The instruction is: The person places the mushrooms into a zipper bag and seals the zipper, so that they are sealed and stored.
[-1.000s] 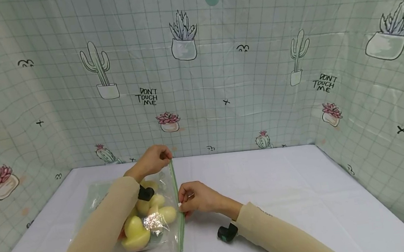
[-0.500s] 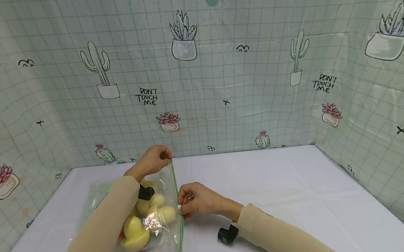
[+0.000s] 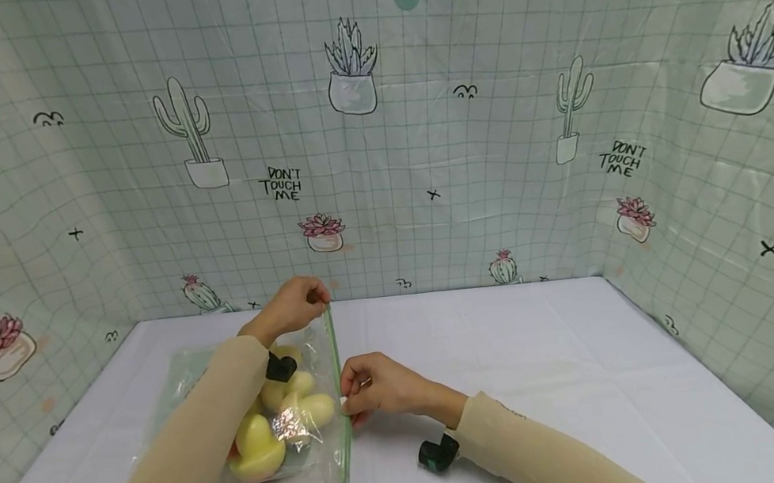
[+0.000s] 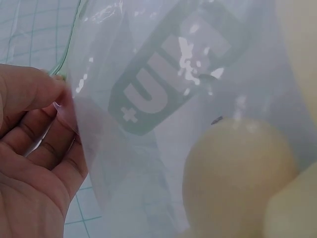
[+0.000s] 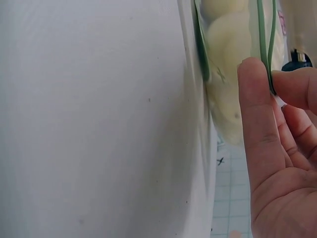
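A clear zip bag (image 3: pixel 328 451) lies left of the table's middle, with several yellow, fruit-like things (image 3: pixel 258 447) inside. Its green zip strip (image 3: pixel 332 343) runs along the bag's right side. At the far end of that strip my left hand (image 3: pixel 294 304) pinches the bag's corner between thumb and fingers. Farther down, my right hand (image 3: pixel 385 385) pinches the strip between thumb and index finger, as the right wrist view also shows. A tiny white piece (image 3: pixel 344 399) shows at the right fingertips; its kind is unclear. My left forearm hides part of the bag.
A white cloth covers the table (image 3: pixel 516 370). Behind and beside it hangs a grid-patterned curtain (image 3: pixel 420 150) with printed cacti. Black wrist cameras sit at the left sleeve (image 3: pixel 280 367) and the right sleeve (image 3: pixel 437 453).
My right hand has shifted slightly along the green strip toward the table's near side. The left hand stays at the far corner. The strip's lower part has shifted slightly to the left.
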A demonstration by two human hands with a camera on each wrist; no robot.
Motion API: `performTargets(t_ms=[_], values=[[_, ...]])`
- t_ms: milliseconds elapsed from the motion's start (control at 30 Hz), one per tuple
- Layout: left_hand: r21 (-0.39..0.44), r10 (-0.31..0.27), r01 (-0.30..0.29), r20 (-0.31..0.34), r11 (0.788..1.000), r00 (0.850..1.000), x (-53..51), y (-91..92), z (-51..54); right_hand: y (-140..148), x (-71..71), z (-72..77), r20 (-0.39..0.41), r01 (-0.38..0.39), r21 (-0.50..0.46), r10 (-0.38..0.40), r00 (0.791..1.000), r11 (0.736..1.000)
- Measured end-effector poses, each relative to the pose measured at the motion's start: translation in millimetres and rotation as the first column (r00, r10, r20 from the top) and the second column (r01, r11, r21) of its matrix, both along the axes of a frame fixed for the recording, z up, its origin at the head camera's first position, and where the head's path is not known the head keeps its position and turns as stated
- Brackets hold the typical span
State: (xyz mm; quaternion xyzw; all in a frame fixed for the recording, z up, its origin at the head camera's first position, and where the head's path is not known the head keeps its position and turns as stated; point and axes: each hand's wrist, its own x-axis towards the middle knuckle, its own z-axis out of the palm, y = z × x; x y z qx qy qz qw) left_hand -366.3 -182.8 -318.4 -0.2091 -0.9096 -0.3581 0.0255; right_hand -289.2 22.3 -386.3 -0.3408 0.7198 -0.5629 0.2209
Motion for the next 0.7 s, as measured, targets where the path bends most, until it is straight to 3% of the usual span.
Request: performTargets(t_ms=[700], values=[[-0.010, 0.010, -0.010, 0.018, 1.000, 1.000, -3.3, -0.8, -2.4, 0.6, 9.5, 1.3, 0.019, 0.003, 0.009, -0.003, 1.000, 1.000]])
